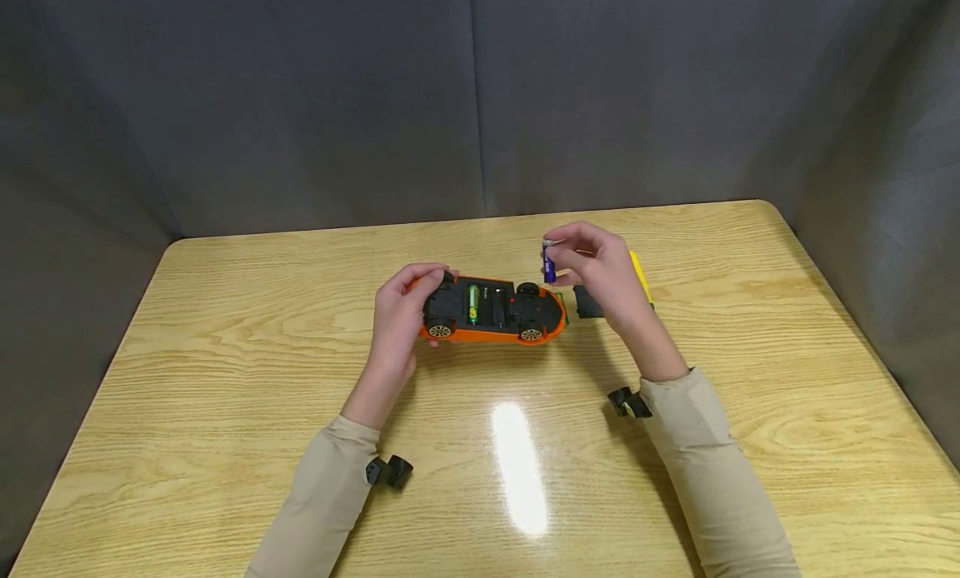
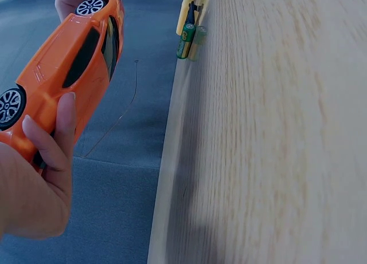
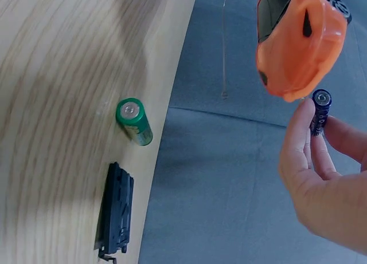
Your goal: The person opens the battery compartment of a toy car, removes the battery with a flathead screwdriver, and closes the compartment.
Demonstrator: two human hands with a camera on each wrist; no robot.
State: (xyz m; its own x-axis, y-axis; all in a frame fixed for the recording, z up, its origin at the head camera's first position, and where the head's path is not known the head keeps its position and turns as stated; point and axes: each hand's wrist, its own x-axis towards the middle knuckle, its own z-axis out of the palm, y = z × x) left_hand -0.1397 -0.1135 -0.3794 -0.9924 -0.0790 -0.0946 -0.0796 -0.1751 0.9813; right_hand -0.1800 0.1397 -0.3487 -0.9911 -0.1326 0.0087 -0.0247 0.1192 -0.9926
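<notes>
From my head camera, I've got the orange toy car [image 1: 480, 335] belly up above the tabletop [image 1: 262, 411], and the fingers of my left hand [image 1: 394, 311] are gripping its left end. The battery bay lies uncovered: a green battery [image 1: 473, 305] sits inside, a dark slot beside it. Over on the right, the fingers of my right hand [image 1: 596, 270] pinch a dark blue battery [image 1: 550, 264], held upright, near the car's right end but apart from it. A black battery cover [image 1: 588, 303] rests on the tabletop, partly hidden by that hand, as is a yellow object [image 1: 641, 274].

Left wrist now: orange bodywork and wheels at the left, my left fingers curled along the car's side. Beyond, a loose green battery [image 2: 184, 43] sits on the tabletop, just beside the yellow object.

Right wrist: my thumb and fingers grasp the dark blue battery, one end showing, near the car's orange end. The loose green battery and the black battery cover sit near each other on the tabletop.
</notes>
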